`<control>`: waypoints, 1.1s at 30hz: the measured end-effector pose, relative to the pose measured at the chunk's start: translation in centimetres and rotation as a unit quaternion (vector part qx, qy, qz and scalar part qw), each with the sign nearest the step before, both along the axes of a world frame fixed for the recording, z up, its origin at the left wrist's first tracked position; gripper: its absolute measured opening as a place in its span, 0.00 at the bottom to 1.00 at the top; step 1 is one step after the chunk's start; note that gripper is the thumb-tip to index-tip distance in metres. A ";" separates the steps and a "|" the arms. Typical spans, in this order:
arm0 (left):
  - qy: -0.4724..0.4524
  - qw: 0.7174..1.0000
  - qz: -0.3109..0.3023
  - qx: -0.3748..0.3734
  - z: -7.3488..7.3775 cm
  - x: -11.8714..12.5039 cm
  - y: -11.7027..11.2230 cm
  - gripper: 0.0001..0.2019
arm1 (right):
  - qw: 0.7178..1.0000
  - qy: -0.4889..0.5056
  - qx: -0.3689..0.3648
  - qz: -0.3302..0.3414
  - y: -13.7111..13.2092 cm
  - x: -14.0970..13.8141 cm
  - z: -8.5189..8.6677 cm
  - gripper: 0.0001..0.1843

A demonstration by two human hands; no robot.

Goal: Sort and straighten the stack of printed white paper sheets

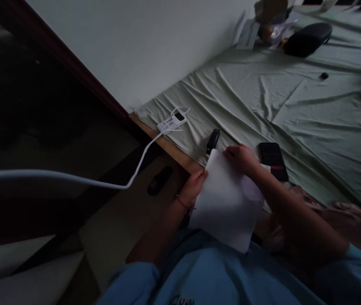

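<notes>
Two hands grip the white paper (221, 203) before the blue shirt (212, 271): the left hand (196, 184) pinches its left edge with thumb and fingers, the right hand (240, 159) is curled at its top. Smooth, slightly bowed and shaded grey, the paper comes right up to a black object (213, 141). Beyond, wrinkled green cloth (234, 101) stretches widely from the wooden edge (170, 148) to the pale wall (155, 46).
</notes>
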State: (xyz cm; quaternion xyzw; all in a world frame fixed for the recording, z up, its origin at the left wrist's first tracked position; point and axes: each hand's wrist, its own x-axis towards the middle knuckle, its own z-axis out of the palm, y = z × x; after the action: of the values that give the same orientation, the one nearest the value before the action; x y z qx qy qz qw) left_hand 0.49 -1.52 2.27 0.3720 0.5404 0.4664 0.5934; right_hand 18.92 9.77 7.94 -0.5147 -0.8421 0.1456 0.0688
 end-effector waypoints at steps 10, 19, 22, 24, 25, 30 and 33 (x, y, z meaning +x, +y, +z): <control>0.072 0.996 0.011 -0.057 -3.0 -1.9 -1.7 0.29 | 0.995 -0.063 -0.080 0.006 3.1 -3.0 -3.3 0.21; 0.071 0.991 -0.020 -0.111 -3.4 -2.9 -3.6 0.37 | 0.994 -0.073 -0.084 -0.018 5.1 -3.4 -4.8 0.22; 0.104 0.988 -0.035 -0.107 -3.3 -3.2 -4.3 0.37 | 0.994 -0.071 -0.078 -0.021 5.1 -3.3 -5.0 0.21; 0.118 0.987 -0.040 -0.106 -3.4 -3.2 -4.5 0.38 | 0.995 -0.070 -0.072 -0.024 4.7 -3.3 -4.8 0.22; 0.117 0.987 -0.039 -0.106 -3.4 -3.2 -4.5 0.39 | 0.995 -0.068 -0.065 -0.027 4.4 -3.3 -4.7 0.22; 0.089 0.990 -0.019 -0.106 -3.2 -3.0 -4.3 0.41 | 0.993 -0.006 0.100 -0.062 2.5 -3.0 -3.7 0.19; 0.086 0.991 -0.016 -0.101 -3.2 -3.0 -4.2 0.40 | 0.983 0.050 0.177 0.027 2.0 -2.6 -3.9 0.25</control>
State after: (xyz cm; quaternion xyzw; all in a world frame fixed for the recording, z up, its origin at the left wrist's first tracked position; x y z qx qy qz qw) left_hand -2.56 -5.69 -0.95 0.3575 0.6273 0.3662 0.5870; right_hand 16.27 11.76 4.02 -0.4633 -0.8639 0.0220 0.1966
